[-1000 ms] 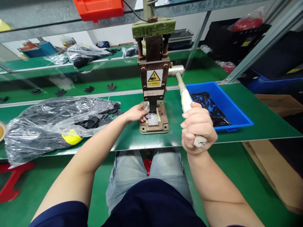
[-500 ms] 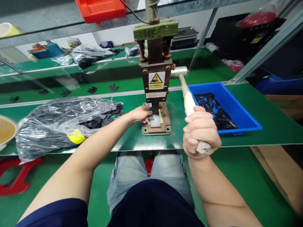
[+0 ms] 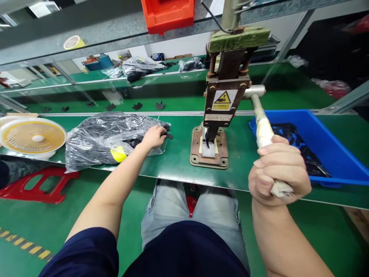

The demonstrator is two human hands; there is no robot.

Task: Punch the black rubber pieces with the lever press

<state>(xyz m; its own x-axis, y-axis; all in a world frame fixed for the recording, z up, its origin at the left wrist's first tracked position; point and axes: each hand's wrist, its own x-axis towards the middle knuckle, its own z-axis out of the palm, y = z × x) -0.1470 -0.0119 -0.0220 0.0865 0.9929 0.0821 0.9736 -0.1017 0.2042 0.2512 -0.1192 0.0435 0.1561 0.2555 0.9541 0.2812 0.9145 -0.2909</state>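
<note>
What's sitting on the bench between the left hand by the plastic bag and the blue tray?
In the head view, a hand press stands there on the green bench, which is bare either side of its base; the right hand holds its lever.

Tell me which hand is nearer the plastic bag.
Left. The left hand touches the bag at its open end; the right hand grips the lever, beyond the press.

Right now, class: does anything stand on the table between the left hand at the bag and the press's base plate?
Nothing visible does. The left hand touches black pieces at the mouth of the plastic bag; only bare green table lies between it and the base plate.
</note>
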